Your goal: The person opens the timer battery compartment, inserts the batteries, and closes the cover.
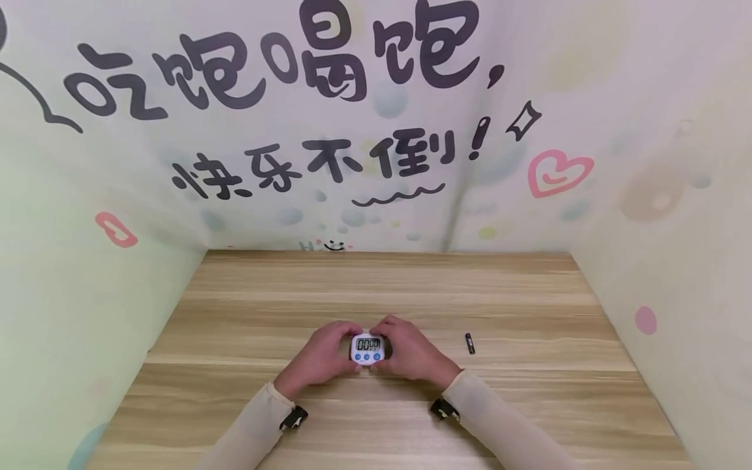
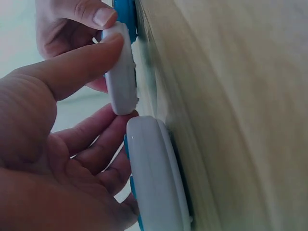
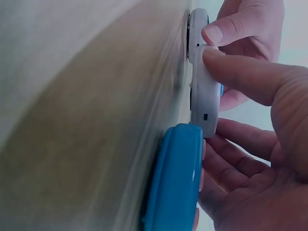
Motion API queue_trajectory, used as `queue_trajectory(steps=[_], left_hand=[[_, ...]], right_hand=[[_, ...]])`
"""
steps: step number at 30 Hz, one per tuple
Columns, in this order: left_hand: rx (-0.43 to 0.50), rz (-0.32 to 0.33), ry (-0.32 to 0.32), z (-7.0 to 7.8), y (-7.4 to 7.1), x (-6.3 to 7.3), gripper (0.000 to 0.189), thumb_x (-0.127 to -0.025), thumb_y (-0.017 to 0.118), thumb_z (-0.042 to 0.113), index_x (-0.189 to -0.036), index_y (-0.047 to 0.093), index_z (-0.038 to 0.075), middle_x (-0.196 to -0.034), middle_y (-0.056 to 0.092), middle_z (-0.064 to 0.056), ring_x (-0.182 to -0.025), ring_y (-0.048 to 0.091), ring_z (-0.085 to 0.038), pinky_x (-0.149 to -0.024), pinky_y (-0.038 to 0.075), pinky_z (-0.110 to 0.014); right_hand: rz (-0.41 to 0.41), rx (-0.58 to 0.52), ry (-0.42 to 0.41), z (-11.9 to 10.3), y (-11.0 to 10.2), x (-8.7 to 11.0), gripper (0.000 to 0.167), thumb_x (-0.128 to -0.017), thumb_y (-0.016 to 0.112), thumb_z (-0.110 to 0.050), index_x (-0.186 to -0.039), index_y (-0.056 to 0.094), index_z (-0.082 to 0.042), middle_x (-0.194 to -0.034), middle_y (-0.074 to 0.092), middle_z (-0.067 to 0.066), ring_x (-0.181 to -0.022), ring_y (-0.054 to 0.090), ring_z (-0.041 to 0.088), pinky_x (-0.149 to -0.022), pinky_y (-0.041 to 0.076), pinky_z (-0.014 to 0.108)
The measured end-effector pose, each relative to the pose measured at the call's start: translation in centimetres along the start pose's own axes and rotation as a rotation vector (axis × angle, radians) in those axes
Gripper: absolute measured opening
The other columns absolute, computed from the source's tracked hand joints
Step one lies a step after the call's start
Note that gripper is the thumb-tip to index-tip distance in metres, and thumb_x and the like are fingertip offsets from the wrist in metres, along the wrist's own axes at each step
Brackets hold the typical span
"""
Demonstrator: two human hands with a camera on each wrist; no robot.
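Observation:
Both hands meet at a small white digital timer point(image 1: 367, 348) with a display of zeros and three blue buttons. My left hand point(image 1: 322, 354) pinches its left part, thumb at the near edge and fingers at the far edge. On the right part, my right hand point(image 1: 414, 352) pinches it the same way. In the left wrist view the timer point(image 2: 121, 77) appears edge-on between thumb and fingertips. Another white timer point(image 2: 156, 173) with blue buttons stands beside the left fingers. A blue timer-like object point(image 3: 177, 178) lies by the right fingers. The head view shows neither; the hands seem to cover them.
A small black battery point(image 1: 470, 343) lies on the wooden table point(image 1: 388, 281), right of the right hand. Printed walls point(image 1: 399, 228) enclose the table at the back and both sides. Each wrist carries a black strap point(image 1: 294, 418).

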State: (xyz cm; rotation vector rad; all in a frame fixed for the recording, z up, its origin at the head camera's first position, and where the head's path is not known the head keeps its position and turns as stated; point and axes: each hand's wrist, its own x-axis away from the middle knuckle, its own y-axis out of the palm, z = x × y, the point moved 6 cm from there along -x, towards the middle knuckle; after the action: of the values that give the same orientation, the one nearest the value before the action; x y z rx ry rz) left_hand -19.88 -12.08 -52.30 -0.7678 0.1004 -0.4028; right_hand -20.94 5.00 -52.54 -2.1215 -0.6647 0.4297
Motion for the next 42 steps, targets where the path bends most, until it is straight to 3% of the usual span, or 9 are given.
queue_trajectory(steps=[10, 15, 20, 24, 31, 42], left_hand=[[-0.06, -0.03, 0.009, -0.5, 0.6, -0.4, 0.059, -0.075, 0.096, 0.015, -0.126, 0.068, 0.007, -0.127, 0.071, -0.009, -0.123, 0.063, -0.029, -0.11, 0.048, -0.057], [-0.095, -0.033, 0.003, -0.8, 0.4, -0.3, 0.065, -0.075, 0.096, 0.019, -0.132, 0.067, 0.007, -0.129, 0.072, -0.009, -0.124, 0.064, -0.03, -0.113, 0.045, -0.06], [-0.06, 0.002, -0.04, -1.3, -0.6, 0.3, 0.076, -0.076, 0.096, 0.022, -0.142, 0.062, 0.009, -0.14, 0.068, -0.009, -0.133, 0.061, -0.031, -0.117, 0.046, -0.057], [-0.027, 0.041, -0.068, -2.0, -1.6, 1.0, 0.074, -0.078, 0.095, 0.024, -0.143, 0.063, 0.014, -0.143, 0.066, -0.006, -0.136, 0.059, -0.028, -0.117, 0.048, -0.052], [-0.053, 0.072, -0.121, -3.4, -3.3, 2.2, 0.074, -0.078, 0.096, 0.025, -0.144, 0.063, 0.016, -0.144, 0.065, -0.005, -0.129, 0.061, -0.025, -0.11, 0.051, -0.049], [-0.103, 0.058, -0.154, -5.0, -4.9, 3.7, 0.083, -0.072, 0.099, 0.02, -0.144, 0.061, 0.004, -0.147, 0.06, -0.018, -0.134, 0.058, -0.037, -0.115, 0.048, -0.058]], right_hand=[[-0.047, 0.063, 0.006, 0.2, 0.7, -0.4, 0.062, -0.078, 0.096, -0.031, -0.129, 0.072, -0.007, -0.121, 0.069, 0.001, -0.106, 0.065, 0.014, -0.097, 0.057, 0.033], [-0.057, 0.083, 0.005, -0.1, 0.8, -0.5, 0.062, -0.08, 0.094, -0.035, -0.13, 0.071, -0.007, -0.122, 0.07, 0.002, -0.106, 0.064, 0.014, -0.096, 0.057, 0.033], [-0.04, 0.119, 0.002, -0.8, 0.8, -0.8, 0.06, -0.085, 0.089, -0.04, -0.133, 0.07, -0.01, -0.124, 0.069, 0.001, -0.103, 0.063, 0.013, -0.092, 0.057, 0.032], [-0.02, 0.112, -0.007, -1.5, 0.8, -1.2, 0.059, -0.088, 0.086, -0.043, -0.135, 0.069, -0.012, -0.126, 0.07, 0.001, -0.104, 0.065, 0.015, -0.091, 0.057, 0.033], [-0.046, 0.095, 0.011, -2.5, 1.4, -2.2, 0.057, -0.092, 0.082, -0.043, -0.138, 0.067, -0.014, -0.131, 0.069, 0.0, -0.119, 0.065, 0.018, -0.107, 0.055, 0.038], [-0.071, 0.129, -0.008, -3.5, 3.2, -4.2, 0.055, -0.091, 0.083, -0.041, -0.136, 0.068, -0.013, -0.131, 0.069, 0.0, -0.12, 0.065, 0.016, -0.109, 0.054, 0.035]])
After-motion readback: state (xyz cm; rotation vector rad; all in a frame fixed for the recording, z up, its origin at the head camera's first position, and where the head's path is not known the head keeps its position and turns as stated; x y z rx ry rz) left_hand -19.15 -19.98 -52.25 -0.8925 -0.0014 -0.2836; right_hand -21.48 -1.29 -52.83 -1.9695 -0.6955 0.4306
